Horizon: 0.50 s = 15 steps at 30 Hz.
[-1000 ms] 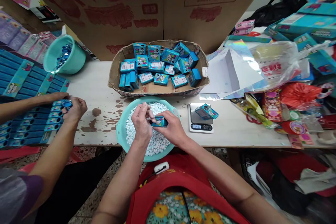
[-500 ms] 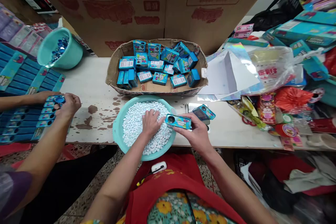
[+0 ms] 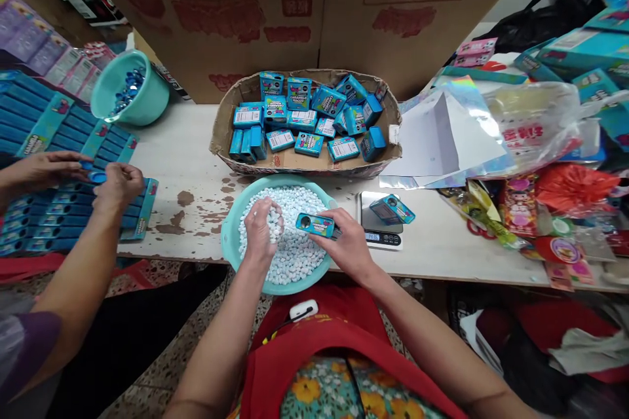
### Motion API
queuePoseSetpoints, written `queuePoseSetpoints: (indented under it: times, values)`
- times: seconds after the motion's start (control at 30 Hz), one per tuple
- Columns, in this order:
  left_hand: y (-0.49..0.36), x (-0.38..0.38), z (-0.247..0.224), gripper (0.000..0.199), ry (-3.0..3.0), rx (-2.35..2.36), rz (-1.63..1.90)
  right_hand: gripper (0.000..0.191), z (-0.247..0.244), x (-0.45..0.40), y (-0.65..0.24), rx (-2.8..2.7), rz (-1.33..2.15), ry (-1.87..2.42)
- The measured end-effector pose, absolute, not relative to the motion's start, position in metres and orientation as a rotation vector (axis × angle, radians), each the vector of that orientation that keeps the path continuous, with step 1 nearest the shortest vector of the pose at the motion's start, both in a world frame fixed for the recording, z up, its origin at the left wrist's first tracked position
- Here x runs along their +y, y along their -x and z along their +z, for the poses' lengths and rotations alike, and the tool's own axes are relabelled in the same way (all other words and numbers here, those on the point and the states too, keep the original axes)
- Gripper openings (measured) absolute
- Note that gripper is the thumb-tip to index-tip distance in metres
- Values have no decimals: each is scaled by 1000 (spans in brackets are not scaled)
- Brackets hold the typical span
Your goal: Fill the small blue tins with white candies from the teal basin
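A turquoise basin [image 3: 227,243] full of small white candies [image 3: 299,255] stands at the table's front edge. My left hand [image 3: 260,226] is cupped over its left part, fingers curled round a heap of candies. Between the thumb and fingers of my right hand [image 3: 348,236] is a blue candy box [image 3: 315,224] with a round dark hole at one end, held above the basin's right side. Just right of that hand sits a digital scale [image 3: 383,239] with a lit display. Another blue box [image 3: 392,208] lies tilted on its plate.
Behind the basin stands a cut cardboard tray [image 3: 307,167] with several blue boxes. At left, a co-worker's hands [image 3: 118,186] handle a small blue piece near stacked blue boxes. A bucket of shiny blue pieces [image 3: 130,88], papers [image 3: 432,137] and wrapped sweets [image 3: 523,209] lie around.
My left hand has come up from the candies and turned, now holding a handful. My right hand has drawn the box slightly left relative to the basin. The scale's display has come into sight.
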<state>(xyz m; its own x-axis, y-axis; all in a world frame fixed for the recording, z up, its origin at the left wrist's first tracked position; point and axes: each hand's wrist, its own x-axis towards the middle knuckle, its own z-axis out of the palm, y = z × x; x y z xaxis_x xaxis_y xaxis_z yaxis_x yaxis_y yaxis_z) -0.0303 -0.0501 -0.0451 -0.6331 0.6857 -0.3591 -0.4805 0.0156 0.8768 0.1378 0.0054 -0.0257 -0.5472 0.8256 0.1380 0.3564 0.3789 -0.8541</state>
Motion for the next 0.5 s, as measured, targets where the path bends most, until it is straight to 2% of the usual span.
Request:
queuePoseSetpoints:
  times: [0.13,0.5]
  values:
    - [19,-40,-14,27,-105,1310,1893,28,-32,-2,-121,-2210,1068,1012]
    - [14,-30,-13,24,-135,1346,1972,30,-25,-3,-110,-2256,1031,1039]
